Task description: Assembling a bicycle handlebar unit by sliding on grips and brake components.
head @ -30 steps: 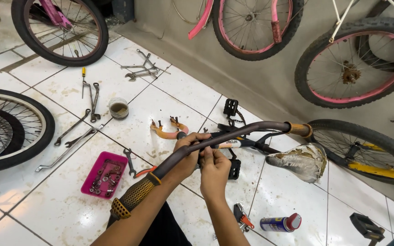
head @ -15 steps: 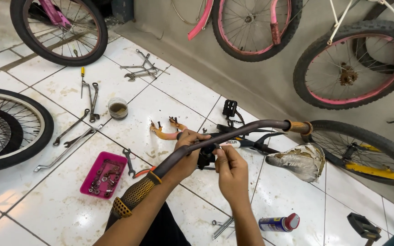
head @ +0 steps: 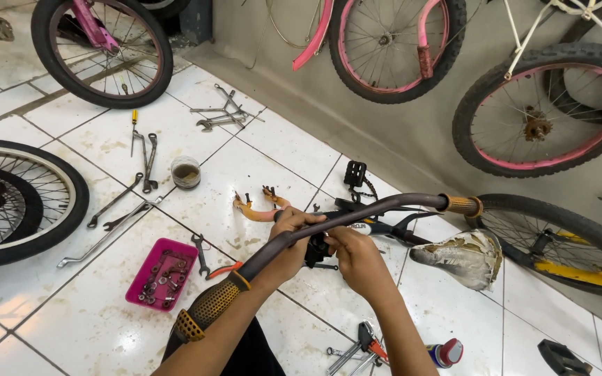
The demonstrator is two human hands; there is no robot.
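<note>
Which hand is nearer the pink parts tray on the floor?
Left. The left hand grips the handlebar on the side toward the pink tray; the right hand is further away, on the far side of the black clamp.

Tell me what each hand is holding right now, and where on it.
Left hand grips the curved handlebar near its middle bend. Right hand is at the black clamp just under the bar.

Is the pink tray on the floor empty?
No, the pink tray holds a scatter of small metal nuts and bolts.
</note>
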